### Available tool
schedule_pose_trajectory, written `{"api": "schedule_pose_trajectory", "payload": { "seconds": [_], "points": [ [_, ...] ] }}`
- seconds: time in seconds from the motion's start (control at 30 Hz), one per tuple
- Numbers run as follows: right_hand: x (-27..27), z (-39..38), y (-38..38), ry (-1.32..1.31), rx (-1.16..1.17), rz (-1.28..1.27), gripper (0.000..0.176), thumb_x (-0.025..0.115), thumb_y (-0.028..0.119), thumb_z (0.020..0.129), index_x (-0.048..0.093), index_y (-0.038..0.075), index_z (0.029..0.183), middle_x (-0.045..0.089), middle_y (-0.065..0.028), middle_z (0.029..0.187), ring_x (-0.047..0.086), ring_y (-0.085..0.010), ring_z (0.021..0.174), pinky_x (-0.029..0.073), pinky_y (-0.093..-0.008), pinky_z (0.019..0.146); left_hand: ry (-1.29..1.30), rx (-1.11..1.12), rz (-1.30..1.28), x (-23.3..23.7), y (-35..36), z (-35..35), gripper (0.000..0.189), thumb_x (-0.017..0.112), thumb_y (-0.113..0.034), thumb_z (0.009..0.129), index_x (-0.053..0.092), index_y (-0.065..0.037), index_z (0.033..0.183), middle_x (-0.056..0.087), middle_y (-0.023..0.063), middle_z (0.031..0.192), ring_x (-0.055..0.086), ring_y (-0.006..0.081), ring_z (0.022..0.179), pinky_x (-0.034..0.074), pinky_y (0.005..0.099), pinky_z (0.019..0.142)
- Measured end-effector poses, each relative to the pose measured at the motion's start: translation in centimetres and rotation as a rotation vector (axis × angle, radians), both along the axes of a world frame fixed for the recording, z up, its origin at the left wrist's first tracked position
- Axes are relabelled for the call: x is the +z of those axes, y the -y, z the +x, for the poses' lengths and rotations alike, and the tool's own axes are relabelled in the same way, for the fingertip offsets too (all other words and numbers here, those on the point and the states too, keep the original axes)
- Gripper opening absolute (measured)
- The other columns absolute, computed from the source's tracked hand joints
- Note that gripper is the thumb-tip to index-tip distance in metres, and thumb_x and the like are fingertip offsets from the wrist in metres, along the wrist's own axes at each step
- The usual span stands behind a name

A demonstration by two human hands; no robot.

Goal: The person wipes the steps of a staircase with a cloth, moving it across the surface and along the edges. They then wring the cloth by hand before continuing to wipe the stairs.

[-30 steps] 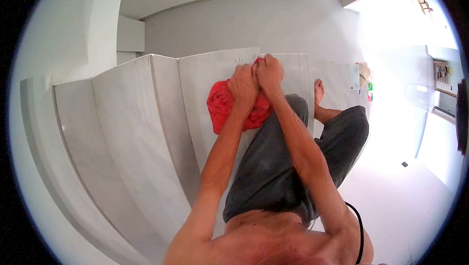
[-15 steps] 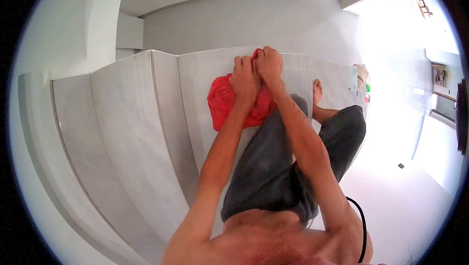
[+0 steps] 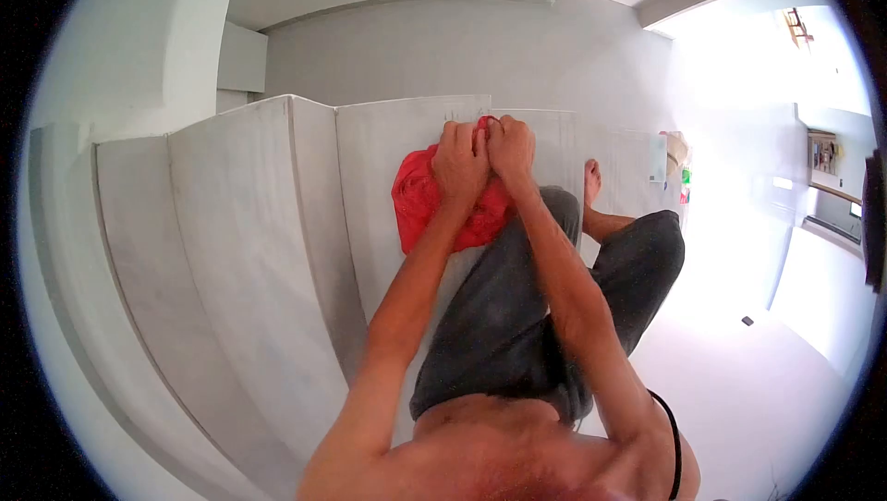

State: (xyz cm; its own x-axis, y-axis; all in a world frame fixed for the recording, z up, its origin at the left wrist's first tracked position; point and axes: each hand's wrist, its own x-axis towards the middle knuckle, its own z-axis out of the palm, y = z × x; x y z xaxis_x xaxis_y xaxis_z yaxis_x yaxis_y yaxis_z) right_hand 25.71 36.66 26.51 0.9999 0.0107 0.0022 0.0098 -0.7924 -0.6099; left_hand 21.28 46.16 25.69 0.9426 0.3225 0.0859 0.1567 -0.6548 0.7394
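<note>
A crumpled red plastic bag [image 3: 418, 201] lies on the pale stair step [image 3: 370, 145], under my wrists and against my grey-trousered leg. My left hand [image 3: 460, 164] is closed on the bag's upper edge, its fingers curled. Close beside it on the right, my right hand [image 3: 510, 145] pinches the same gathered edge. A small piece of red plastic shows between the two hands. What the bag holds inside cannot be seen.
More pale steps [image 3: 249, 187] run off to the left. Beyond the step's far edge is a grey floor [image 3: 416, 48]. Several small items, one a beige bundle [image 3: 677, 148], stand past my bare foot [image 3: 592, 177]. A small dark object [image 3: 747, 321] lies on the white floor.
Both hands have come slightly down toward my body, still on the bag's edge. The red piece between them stands up less. The whole view has shifted a little.
</note>
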Motion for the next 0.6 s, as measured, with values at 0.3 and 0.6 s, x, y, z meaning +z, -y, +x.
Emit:
{"api": "schedule_pose_trajectory", "payload": {
  "seconds": [0.3,0.6],
  "points": [
    [-1.0,-0.4,0.4,-0.034,-0.018,0.011,0.039,0.058,0.029,0.096,0.066,-0.004,0.077,0.065,-0.03,0.081,0.064,-0.05,0.08,0.049,-0.056,0.071,0.104,0.02,-0.016,0.2,0.0,0.3,0.01,0.063,-0.015,0.093,0.062,-0.005,0.095,0.058,0.0159,0.095,0.061,0.0391,0.085,0.05,0.049,0.069],
    [-0.2,0.2,0.3,-0.103,-0.047,0.027,0.036,0.061,0.028,0.094,0.069,-0.003,0.079,0.065,-0.0307,0.082,0.064,-0.0491,0.081,0.049,-0.0544,0.072,0.146,0.043,0.005,-0.2,0.2,1.2,0.012,0.063,-0.017,0.093,0.063,-0.006,0.095,0.058,0.0156,0.093,0.062,0.0389,0.083,0.05,0.0495,0.068]
  ]
}}
